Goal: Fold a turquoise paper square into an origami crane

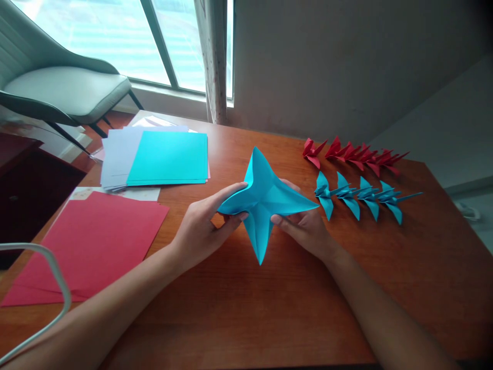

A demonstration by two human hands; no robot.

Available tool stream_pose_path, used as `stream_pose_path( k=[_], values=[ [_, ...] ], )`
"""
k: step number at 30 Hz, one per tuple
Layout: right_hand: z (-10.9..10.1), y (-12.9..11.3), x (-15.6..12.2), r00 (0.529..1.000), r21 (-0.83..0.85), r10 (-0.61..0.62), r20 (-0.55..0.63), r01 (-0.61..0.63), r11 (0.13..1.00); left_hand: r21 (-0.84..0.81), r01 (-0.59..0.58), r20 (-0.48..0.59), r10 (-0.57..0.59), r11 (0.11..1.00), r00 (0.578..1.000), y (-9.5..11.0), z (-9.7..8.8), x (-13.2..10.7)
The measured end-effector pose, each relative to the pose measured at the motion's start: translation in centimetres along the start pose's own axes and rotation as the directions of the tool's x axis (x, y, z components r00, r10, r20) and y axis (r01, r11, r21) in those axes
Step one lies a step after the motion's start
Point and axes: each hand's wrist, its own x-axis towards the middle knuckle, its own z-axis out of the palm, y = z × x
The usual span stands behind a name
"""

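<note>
A sheet of blue origami paper [262,198], creased into a four-pointed star shape, is held above the wooden table between both hands. My left hand [210,216] pinches its left point, with the thumb and index finger on the near and far edges. My right hand [304,221] grips it at the right, thumb on the front edge and fingers behind, partly hidden by the paper. One point is directed away from me and another toward me. To the right stand a row of folded blue paper cranes [364,198] and a row of red paper cranes [354,154].
On the left of the table [246,318] lie red paper sheets [96,241]. Behind them is a stack of white sheets [119,154] topped with blue sheets [169,156]. A white cable [57,272] curves in at lower left. A chair [69,92] stands by the window.
</note>
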Motion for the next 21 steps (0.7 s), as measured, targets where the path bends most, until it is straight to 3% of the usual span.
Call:
stream_pose_path(
  k=[6,13,21],
  values=[
    [-0.13,-0.12,0.14,0.991,-0.134,-0.110,-0.080,0.099,0.986,0.004,-0.002,0.006,0.002,1.000,1.000,0.07,-0.02,-0.02],
    [-0.18,-0.35,0.03,0.987,-0.216,-0.126,-0.099,0.102,0.971,0.044,-0.034,0.006,0.034,0.998,0.999,-0.02,-0.01,0.09],
    [-0.30,-0.60,0.17,0.956,-0.487,-0.276,-0.098,0.196,0.851,0.107,-0.085,0.020,0.084,0.991,0.996,-0.34,0.06,-0.02]
  ],
)
